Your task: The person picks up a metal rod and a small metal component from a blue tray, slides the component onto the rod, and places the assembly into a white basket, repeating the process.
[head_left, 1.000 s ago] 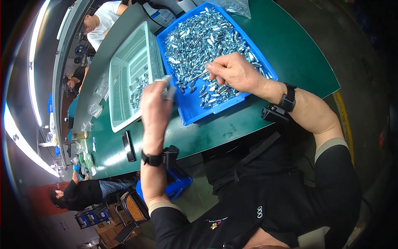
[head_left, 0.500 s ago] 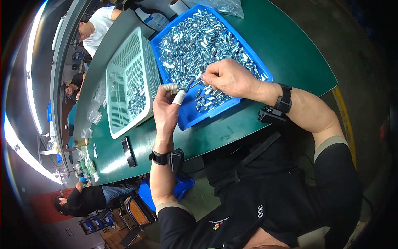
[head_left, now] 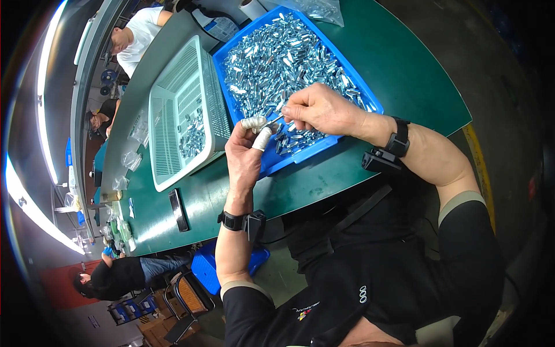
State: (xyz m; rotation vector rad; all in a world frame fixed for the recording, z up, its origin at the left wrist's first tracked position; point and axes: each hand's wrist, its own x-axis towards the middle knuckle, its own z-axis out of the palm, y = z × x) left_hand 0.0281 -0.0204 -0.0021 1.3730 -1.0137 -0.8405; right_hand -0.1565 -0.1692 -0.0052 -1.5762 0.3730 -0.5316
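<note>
A blue tray (head_left: 370, 99) full of small shiny metal parts (head_left: 277, 58) lies on the green table (head_left: 404, 63). My left hand (head_left: 245, 153), with white tape on thumb and forefinger, pinches a small metal part (head_left: 272, 128) at the tray's near edge. My right hand (head_left: 318, 110) hovers over the tray's near corner and grips a thin metal piece (head_left: 278, 119) that meets the part in my left hand. Both wrists wear black bands.
A white mesh basket (head_left: 167, 115) with a few metal parts stands left of the blue tray. A dark phone (head_left: 178, 210) lies near the table's front edge. Small clear bags (head_left: 130, 162) sit further left. Other people work at the far end and below left.
My left hand has come back from the white basket to the blue tray's near edge and now meets my right hand, which has shifted left toward it.
</note>
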